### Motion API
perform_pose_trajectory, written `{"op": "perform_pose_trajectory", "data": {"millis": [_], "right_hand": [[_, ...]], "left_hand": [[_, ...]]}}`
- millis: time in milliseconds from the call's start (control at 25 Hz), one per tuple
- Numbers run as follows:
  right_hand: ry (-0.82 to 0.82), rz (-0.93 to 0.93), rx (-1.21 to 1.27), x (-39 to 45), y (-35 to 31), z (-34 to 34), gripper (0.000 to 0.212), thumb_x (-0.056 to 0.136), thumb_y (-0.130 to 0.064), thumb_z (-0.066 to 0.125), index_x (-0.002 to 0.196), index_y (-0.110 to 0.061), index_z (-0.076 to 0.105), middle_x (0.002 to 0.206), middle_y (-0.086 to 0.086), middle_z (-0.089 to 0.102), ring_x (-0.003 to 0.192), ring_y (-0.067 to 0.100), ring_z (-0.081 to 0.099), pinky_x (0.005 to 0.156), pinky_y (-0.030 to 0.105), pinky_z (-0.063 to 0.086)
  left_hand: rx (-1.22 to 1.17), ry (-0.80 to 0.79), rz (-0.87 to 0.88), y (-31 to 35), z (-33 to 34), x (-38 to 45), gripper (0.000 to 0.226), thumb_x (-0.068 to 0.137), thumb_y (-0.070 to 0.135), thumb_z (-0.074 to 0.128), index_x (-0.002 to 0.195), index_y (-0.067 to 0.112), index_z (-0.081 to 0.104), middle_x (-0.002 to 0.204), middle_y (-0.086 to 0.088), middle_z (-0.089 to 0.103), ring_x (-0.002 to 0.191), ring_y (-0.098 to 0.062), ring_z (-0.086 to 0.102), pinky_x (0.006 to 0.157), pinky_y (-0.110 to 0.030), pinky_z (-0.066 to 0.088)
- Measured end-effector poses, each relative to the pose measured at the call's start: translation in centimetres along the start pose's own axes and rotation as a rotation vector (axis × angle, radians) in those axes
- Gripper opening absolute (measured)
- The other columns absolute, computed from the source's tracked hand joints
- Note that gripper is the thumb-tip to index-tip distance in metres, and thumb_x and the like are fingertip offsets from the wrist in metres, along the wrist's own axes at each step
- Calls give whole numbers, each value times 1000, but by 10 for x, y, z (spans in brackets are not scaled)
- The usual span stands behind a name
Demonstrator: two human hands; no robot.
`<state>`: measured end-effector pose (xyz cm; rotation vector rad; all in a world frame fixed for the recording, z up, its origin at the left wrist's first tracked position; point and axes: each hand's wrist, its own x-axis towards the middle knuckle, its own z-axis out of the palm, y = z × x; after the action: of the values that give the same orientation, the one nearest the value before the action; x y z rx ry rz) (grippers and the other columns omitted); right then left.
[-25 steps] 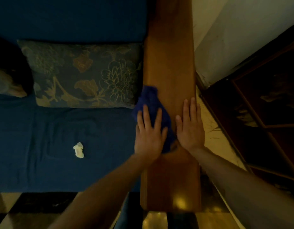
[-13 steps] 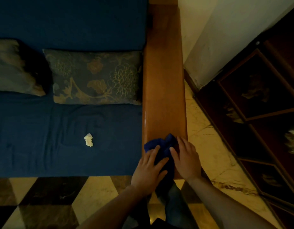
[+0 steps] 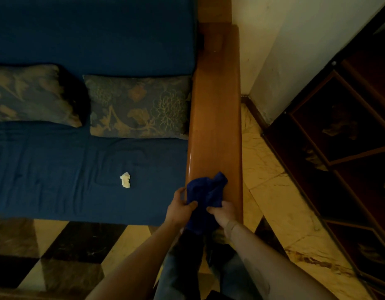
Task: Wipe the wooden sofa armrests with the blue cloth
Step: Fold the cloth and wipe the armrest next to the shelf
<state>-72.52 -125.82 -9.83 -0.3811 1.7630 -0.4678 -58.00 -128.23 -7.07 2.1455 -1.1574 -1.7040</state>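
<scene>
Both forearms are being extended forward from the near edge toward the near end of the wooden armrest [image 3: 215, 126]. The left hand [image 3: 179, 210] is being held at the armrest's left near corner, fingers curled, thumb pressed against the blue cloth [image 3: 205, 197]; its grip is being clamped on the cloth's left side. The right hand [image 3: 223, 211] is being held just beside it, knuckles up, fingers closed into a fist on the cloth's right lower part. The cloth is being bunched up between the two hands, its upper part lying on the armrest's near end, its lower part hanging past the near edge over the person's legs.

No brand, label or writing is being shown legibly.

Compared with half a second ago, the hands are no longer being laid flat over the cloth: both are now being closed around it, and the cloth is being gathered into a taller crumple. A second ago it was being pressed farther up the armrest.

On the blue sofa seat [image 3: 57, 169], a small white crumpled scrap [image 3: 125, 180] is lying well left of the hands. Two floral cushions [image 3: 137, 107] are being leaned against the backrest, the right one touching the armrest. A dark wooden cabinet [image 3: 343, 148] is standing at the right on the marble floor [image 3: 267, 176].
</scene>
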Motion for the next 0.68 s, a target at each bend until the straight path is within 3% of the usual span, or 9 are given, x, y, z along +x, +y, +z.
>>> {"op": "perform_pose_trajectory", "data": {"millis": [80, 200, 360, 440, 520, 560, 680], "right_hand": [[-32, -28, 9, 1, -6, -3, 21, 87, -1, 67, 108, 2, 64, 113, 20, 69, 105, 37, 64, 84, 40, 51], [-14, -172, -18, -15, -23, -12, 26, 84, -5, 69, 110, -5, 64, 108, 12, 70, 102, 29, 65, 86, 38, 52], [-30, -425, 19, -47, -74, -38, 17, 90, -10, 67, 105, -2, 66, 100, 10, 72, 91, 19, 67, 70, 17, 53], [-60, -554, 0, -63, -106, -51, 14, 93, -12, 66, 104, -3, 68, 98, 6, 72, 91, 16, 69, 74, 21, 57], [-86, -687, -42, -87, -141, -60, 14, 93, -8, 66, 105, -1, 66, 101, 9, 72, 93, 19, 69, 80, 29, 58], [-89, -739, -65, -96, -159, -63, 15, 92, -4, 66, 105, 2, 64, 102, 14, 71, 94, 22, 68, 78, 28, 57], [-103, -924, -136, -138, -211, -61, 33, 85, 8, 67, 116, 2, 57, 104, 21, 68, 97, 28, 67, 76, 25, 55]], "left_hand": [[-10, -62, -28, 1, -8, 6, 63, 87, 7, 70, 141, 14, 38, 117, -14, 62, 100, -25, 61, 74, -33, 53], [-4, -88, -34, 10, -15, 5, 65, 83, -2, 70, 140, 13, 42, 125, -16, 58, 101, -23, 56, 75, -32, 48], [-234, 2, 170, 33, -30, -19, 76, 82, -12, 62, 141, 32, 42, 102, -17, 70, 88, -28, 70, 80, -43, 59], [-260, 36, 322, 54, -42, -33, 74, 84, -12, 59, 135, 41, 47, 106, -12, 71, 94, -20, 72, 82, -38, 60], [-225, 86, 457, 82, -66, -59, 66, 85, -11, 60, 133, 34, 53, 115, -4, 68, 96, -4, 69, 79, -23, 58], [-184, 122, 496, 98, -78, -70, 62, 85, -9, 62, 133, 29, 55, 117, 0, 66, 95, 3, 66, 76, -15, 55], [-85, 336, 606, 137, -116, -115, 54, 82, -1, 70, 131, 19, 61, 117, 3, 65, 100, -1, 63, 75, -6, 49]]}}
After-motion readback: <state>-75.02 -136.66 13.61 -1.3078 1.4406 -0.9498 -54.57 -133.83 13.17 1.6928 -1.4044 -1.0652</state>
